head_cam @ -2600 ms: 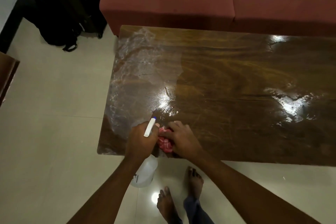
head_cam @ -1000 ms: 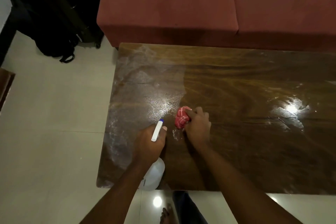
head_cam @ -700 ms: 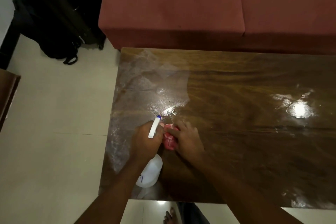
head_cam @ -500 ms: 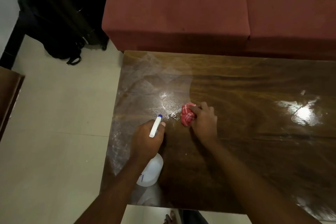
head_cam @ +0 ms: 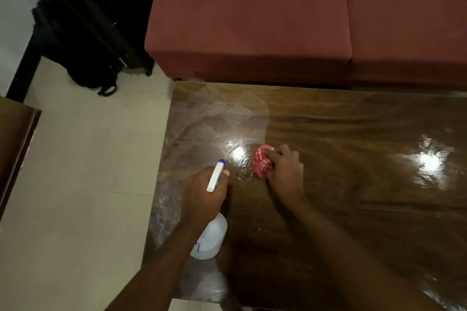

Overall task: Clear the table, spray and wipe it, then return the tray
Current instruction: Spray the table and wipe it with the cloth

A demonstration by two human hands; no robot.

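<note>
1. We find the table (head_cam: 341,209) glossy, wet-streaked at its left end, beside the sofa (head_cam: 252,20).
2. Our left hand (head_cam: 202,197) grips the sprayer (head_cam: 211,236); our right hand (head_cam: 286,175) presses the cloth (head_cam: 261,164) mid-table.

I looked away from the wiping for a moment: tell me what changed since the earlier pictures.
The right hand scrubbed the red cloth back and forth; it now sits away from the body, apart from the left hand. Unchanged: the left hand's grip on the spray bottle, and nothing else on the table.
</note>
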